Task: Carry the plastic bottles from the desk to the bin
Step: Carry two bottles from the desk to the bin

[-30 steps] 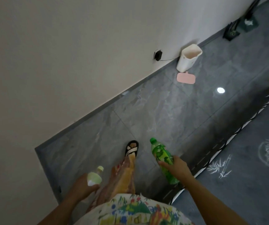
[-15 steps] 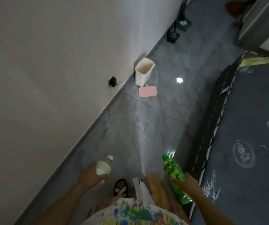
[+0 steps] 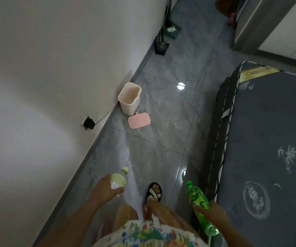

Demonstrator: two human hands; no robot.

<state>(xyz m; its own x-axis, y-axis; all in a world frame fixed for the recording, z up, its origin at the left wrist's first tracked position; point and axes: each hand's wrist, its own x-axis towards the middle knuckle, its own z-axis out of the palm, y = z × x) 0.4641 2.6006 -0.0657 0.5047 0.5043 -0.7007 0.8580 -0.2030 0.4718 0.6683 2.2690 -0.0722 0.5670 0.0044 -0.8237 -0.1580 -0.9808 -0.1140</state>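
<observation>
- The wall [image 3: 45, 77] fills the whole left side, plain and pale, running away towards the far end of the room.
- The floor [image 3: 161, 143] is grey glossy tile, a narrow lane between wall and bed, with a bright spot of light reflected in it past the bin.
- The bed [image 3: 268, 148] takes the right side: a dark grey mattress with faint pale prints, its edge trimmed in a black-and-white cord.
- The person stands in that lane, bright patterned clothing [image 3: 149, 234] at the bottom edge, one sandal [image 3: 154, 191] forward on the tile.
- The bin [image 3: 129, 98], white and open-topped, sits on the floor right against the wall, well ahead of the person.
- Its pink lid [image 3: 139, 120] lies flat on the tile, touching or just beside the bin's near side.
- The green bottle [image 3: 199, 207] is in the right hand [image 3: 210, 212], low at the bed's edge, cap pointing forward; the fingers are wrapped round its middle.
- The pale bottle [image 3: 118, 180] is in the left hand [image 3: 106, 190], nearer the wall, yellowish cap pointing ahead; the fingers are clamped round its body.
- Both bottles are in the air, well short of the bin.
- A black plug [image 3: 88, 123] sits in a wall socket, its cable trailing down to the skirting towards the bin.
- Further along the wall stand a small black box [image 3: 162, 48] and a dark tissue box [image 3: 172, 31].
</observation>
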